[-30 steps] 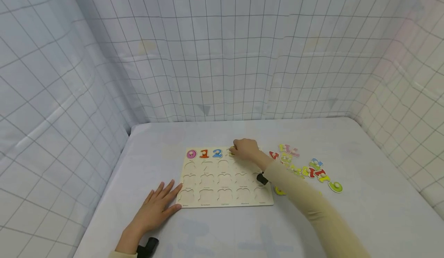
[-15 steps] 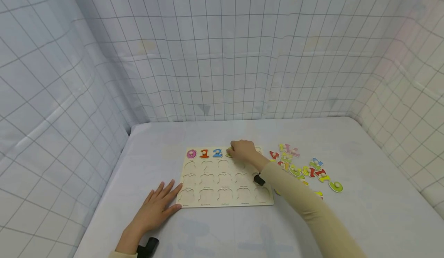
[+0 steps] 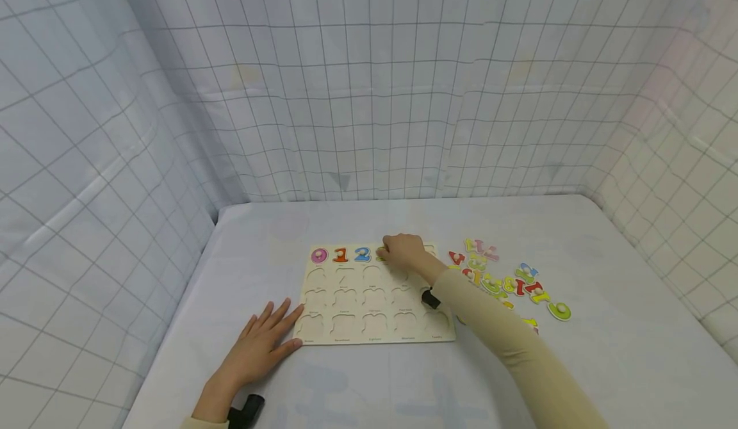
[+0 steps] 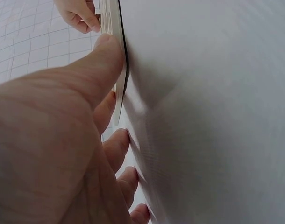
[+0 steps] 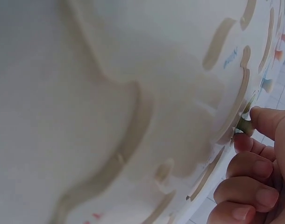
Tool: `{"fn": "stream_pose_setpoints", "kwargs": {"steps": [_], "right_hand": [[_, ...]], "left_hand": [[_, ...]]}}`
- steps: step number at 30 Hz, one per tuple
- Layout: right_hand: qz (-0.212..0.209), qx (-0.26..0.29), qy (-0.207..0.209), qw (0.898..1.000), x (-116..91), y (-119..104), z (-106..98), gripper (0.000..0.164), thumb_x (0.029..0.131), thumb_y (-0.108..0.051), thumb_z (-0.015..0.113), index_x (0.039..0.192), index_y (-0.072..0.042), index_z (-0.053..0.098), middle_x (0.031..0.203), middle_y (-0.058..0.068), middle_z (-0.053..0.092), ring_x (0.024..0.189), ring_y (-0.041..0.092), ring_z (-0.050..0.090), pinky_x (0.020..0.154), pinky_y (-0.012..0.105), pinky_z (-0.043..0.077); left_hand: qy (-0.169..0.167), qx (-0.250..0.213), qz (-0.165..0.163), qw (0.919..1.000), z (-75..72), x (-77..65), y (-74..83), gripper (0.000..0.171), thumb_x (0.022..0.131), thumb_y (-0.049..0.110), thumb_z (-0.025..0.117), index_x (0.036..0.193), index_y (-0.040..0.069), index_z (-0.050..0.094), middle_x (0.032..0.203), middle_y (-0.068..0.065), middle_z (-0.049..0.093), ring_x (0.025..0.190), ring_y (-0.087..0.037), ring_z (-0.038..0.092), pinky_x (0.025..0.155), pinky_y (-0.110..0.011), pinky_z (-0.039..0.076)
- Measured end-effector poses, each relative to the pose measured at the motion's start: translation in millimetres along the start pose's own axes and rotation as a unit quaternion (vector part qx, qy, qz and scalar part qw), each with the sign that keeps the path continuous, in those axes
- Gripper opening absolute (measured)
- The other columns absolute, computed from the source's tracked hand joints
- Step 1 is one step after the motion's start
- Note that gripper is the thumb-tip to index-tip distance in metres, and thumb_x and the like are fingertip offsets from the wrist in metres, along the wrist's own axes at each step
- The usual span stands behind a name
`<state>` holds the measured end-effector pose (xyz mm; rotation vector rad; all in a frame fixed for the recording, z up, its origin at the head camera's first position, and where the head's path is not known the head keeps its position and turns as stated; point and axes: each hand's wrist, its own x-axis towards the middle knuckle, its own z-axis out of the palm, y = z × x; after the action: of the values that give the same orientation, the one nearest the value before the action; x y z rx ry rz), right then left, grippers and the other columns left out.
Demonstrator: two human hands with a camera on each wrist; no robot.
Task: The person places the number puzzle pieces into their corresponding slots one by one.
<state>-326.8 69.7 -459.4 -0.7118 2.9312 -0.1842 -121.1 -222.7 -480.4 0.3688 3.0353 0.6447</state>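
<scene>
A wooden number puzzle board (image 3: pixel 352 342) lies flat on the white table. Along its top row sit a pink 0 (image 3: pixel 319 255), a red 1 (image 3: pixel 341 255) and a blue 2 (image 3: pixel 362 254). Right of the 2, my right hand (image 3: pixel 405 251) pinches the knob (image 5: pixel 245 126) of a yellow-green number piece (image 3: pixel 380 255) over the fourth recess, hiding most of it. Thumb and index finger are on the knob; the other fingers curl beneath. My left hand (image 3: pixel 261 344) rests with spread fingers at the board's left edge, its thumb (image 4: pixel 107 51) touching the edge.
Right of the board lie several loose number pieces, among them a red 4 (image 3: pixel 456 258), a pink piece (image 3: pixel 490 253) and a green round piece (image 3: pixel 559 311). My right sleeve (image 3: pixel 507 346) covers some of them. White grid-patterned cloth (image 3: pixel 403 96) hangs around the table.
My right hand has shifted slightly left and nearer with the number piece, then stays almost still. More loose pieces show beside the sleeve. The left hand has not moved.
</scene>
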Motion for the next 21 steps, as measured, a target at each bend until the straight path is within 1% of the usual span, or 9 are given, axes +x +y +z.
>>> {"fn": "stream_pose_setpoints", "kwargs": {"steps": [6,15,18,21], "right_hand": [[0.001,0.003,-0.006,1.0,-1,0,0,0.031,0.098,-0.042,0.049,0.082,-0.016,0.053,0.067,-0.002,0.053,0.062,0.015,0.052,0.055,0.033,0.043],[0.01,0.02,-0.011,1.0,-6,2,-1,0.036,0.098,-0.046,0.047,0.082,-0.015,0.05,0.068,0.0,0.053,0.061,0.015,0.049,0.056,0.032,0.04],[-0.002,0.029,-0.001,1.0,-10,9,-3,0.038,0.097,-0.048,0.047,0.08,-0.014,0.05,0.066,0.0,0.051,0.059,0.015,0.048,0.055,0.031,0.038],[-0.029,0.042,0.004,0.999,-15,24,-6,0.036,0.098,-0.046,0.048,0.08,-0.015,0.051,0.064,-0.001,0.051,0.057,0.014,0.046,0.052,0.03,0.037]], "left_hand": [[0.001,0.0,0.001,1.0,0.3,-0.1,0.9,0.064,0.09,0.052,0.057,0.145,0.02,0.044,0.151,-0.01,0.032,0.138,-0.04,0.02,0.107,-0.061,0.012],[0.0,-0.001,0.001,1.0,-2.0,-0.7,2.6,0.064,0.09,0.051,0.057,0.145,0.02,0.043,0.151,-0.01,0.032,0.138,-0.04,0.02,0.107,-0.062,0.012],[0.001,0.003,0.0,1.0,-2.6,-0.4,3.0,0.064,0.09,0.051,0.057,0.145,0.021,0.043,0.151,-0.01,0.032,0.138,-0.04,0.02,0.107,-0.062,0.013],[0.001,0.005,0.0,1.0,-3.1,-0.3,3.4,0.064,0.091,0.052,0.056,0.145,0.021,0.042,0.151,-0.01,0.032,0.138,-0.04,0.02,0.107,-0.062,0.013]]}}
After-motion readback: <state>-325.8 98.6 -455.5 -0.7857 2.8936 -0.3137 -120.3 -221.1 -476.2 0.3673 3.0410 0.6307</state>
